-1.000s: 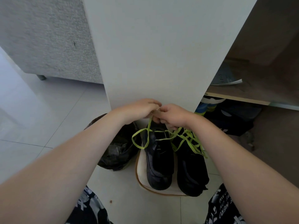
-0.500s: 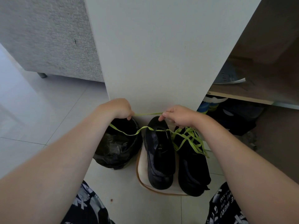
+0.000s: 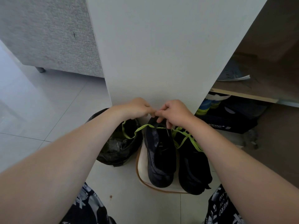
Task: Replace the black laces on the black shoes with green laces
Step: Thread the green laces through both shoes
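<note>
- Above the far end of the left shoe (image 3: pixel 160 152), the left hand (image 3: pixel 137 109) and the right hand (image 3: pixel 174 113) are held together, fingertip to fingertip, with the fingers of both curled.
- A green lace (image 3: pixel 142 126) is pinched by the left hand. A slack loop of it hangs from under that hand and rises again to the shoe's collar.
- The same lace is gripped by the right hand at the collar (the exact point of the pinch is hidden by the knuckles).
- The left shoe, black, is set with its toe toward the near side. Only its far end is crossed by the lace.
- The right shoe (image 3: pixel 194 167), also black, is placed just beside it on the right, touching or nearly so. A second green lace (image 3: pixel 186 138) is seen criss-crossed over its upper part.
- Both shoes are borne on a white mat (image 3: pixel 142 160) with a tan rim, laid on the tiled floor (image 3: pixel 40 118).
- A black bag (image 3: pixel 116 147), crumpled and open at the top, is seen just left of the mat, under the hanging loop.
- A white panel (image 3: pixel 161 54) stands upright directly beyond the hands.
- A grey sofa (image 3: pixel 48 38) is seen far left.
- A wooden shelf (image 3: pixel 242 94) is seen to the right, with a booklet (image 3: pixel 234 75) lying on it and a dark shoebox (image 3: pixel 226 125) below it.
- Patterned shorts (image 3: pixel 87 207) are visible at the near edge, under both forearms.
</note>
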A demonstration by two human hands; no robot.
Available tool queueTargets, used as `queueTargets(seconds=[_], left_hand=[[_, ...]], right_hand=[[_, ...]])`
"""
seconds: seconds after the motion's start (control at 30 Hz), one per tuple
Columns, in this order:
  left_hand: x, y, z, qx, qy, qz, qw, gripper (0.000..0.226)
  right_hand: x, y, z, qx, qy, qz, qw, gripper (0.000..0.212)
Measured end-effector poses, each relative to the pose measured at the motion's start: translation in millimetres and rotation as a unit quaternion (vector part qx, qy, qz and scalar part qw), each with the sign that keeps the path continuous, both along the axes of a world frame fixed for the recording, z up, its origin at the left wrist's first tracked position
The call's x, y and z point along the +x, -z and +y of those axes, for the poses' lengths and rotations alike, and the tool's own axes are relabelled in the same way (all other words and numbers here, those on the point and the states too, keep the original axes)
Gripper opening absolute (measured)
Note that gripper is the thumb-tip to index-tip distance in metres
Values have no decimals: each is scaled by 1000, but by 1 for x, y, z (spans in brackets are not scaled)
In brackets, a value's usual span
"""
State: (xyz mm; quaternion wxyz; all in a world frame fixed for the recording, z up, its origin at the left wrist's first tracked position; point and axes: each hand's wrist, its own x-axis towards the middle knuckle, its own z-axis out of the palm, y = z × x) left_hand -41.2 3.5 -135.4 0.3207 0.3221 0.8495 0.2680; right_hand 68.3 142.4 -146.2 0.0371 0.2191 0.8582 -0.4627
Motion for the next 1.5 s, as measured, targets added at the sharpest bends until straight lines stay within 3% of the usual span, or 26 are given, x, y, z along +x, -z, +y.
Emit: queueTargets(seconds=[0.1, 0.17, 0.3, 0.43, 0.53, 0.67, 0.77, 1.07, 1.33, 1.5], left_hand=[[-4, 7, -2, 28, 13, 14, 999, 27], [-4, 13, -3, 21, 7, -2, 1000, 25], [0, 21, 0, 31, -31, -117, 992, 19], [2, 25, -1, 59, -36, -56, 996, 17], [-1, 30, -3, 66, -22, -26, 997, 21], [-3, 35, -8, -57, 70, 17, 996, 25], [-3, 39, -12, -119, 122, 32, 985, 27], [2, 41, -10, -134, 157, 51, 977, 20], [10, 39, -6, -166, 199, 110, 959, 23], [13, 35, 1, -171, 258, 214, 926, 23]], right_hand=[[-1, 3, 0, -74, 28, 14, 997, 4], [-2, 6, -2, -101, 30, 15, 994, 10], [-3, 15, -4, -46, 34, 17, 998, 10], [-4, 14, -4, -25, 71, 34, 997, 6], [-1, 15, -6, -11, 80, -28, 996, 16], [6, 14, -17, 129, 18, -188, 973, 28], [7, 15, -23, 112, 26, -232, 966, 35], [6, 30, -25, -12, 94, -208, 974, 12], [6, 31, -22, -42, 109, -200, 973, 27], [6, 35, -20, -35, 95, -187, 977, 27]])
